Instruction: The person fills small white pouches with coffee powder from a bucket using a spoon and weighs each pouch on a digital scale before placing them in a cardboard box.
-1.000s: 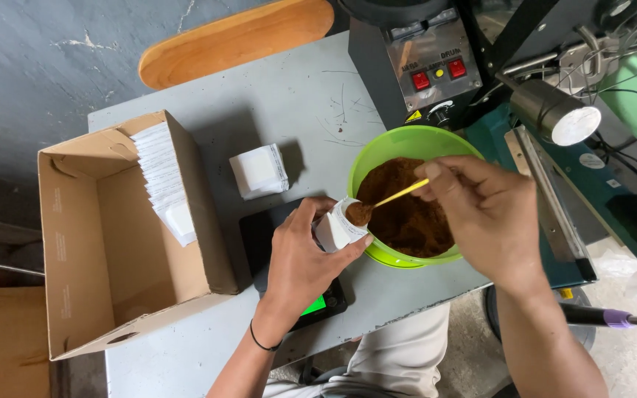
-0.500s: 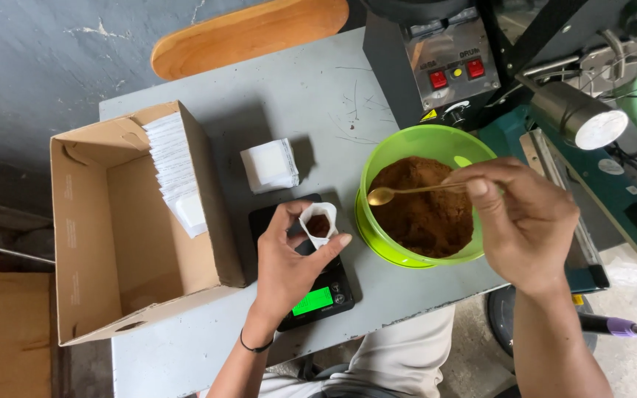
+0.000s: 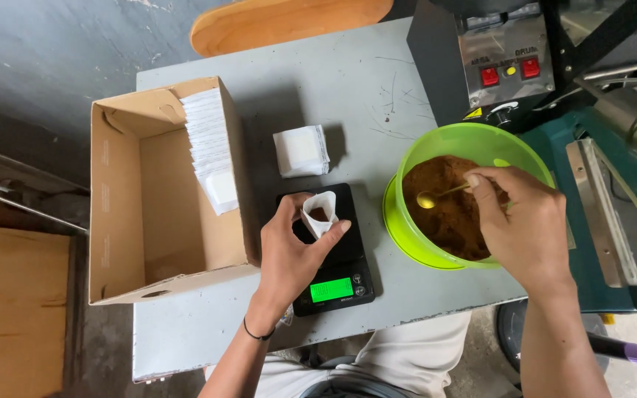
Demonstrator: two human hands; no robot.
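Left hand (image 3: 289, 254) pinching an open white sachet (image 3: 320, 214) with brown powder inside, held upright on the black scale (image 3: 337, 276). Right hand (image 3: 517, 225) gripping a gold spoon (image 3: 436, 197), bowl of it hovering over brown powder (image 3: 444, 214) in the green bowl (image 3: 473, 140) just right of the scale. Behind the scale, a stack of white sachets (image 3: 301, 150) on the grey desk (image 3: 333, 81). At far left, a cardboard box (image 3: 156, 191) holding a row of sachets (image 3: 208, 147). Behind the bowl, a black machine (image 3: 495, 63) with red buttons.

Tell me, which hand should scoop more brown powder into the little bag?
Probably the right hand: it holds the gold spoon over the powder in the green bowl. The left hand is busy holding the small white bag open on the black scale.
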